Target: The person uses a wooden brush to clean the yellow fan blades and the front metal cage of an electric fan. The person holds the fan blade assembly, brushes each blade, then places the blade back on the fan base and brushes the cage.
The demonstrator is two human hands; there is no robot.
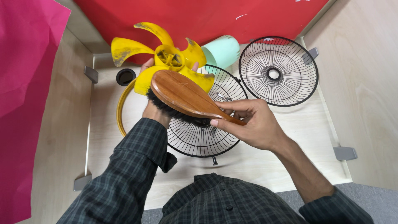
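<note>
Up above the tabletop (pixel 290 124), the left hand (pixel 154 108) grips the yellow fan blade (pixel 166 58) from beneath, mostly hidden. The right hand (pixel 248 124) closes around the wooden brush (pixel 186 96) handle, bristles against the blade. Two black wire grilles (pixel 278 70) lie below.

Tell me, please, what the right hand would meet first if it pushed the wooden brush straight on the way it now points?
The right hand aims the wooden brush up and to the left, at the yellow fan blade held by the left hand. The brush head already seems to lie against that blade's underside, so it would probably meet it first, though depth is unclear.
</note>
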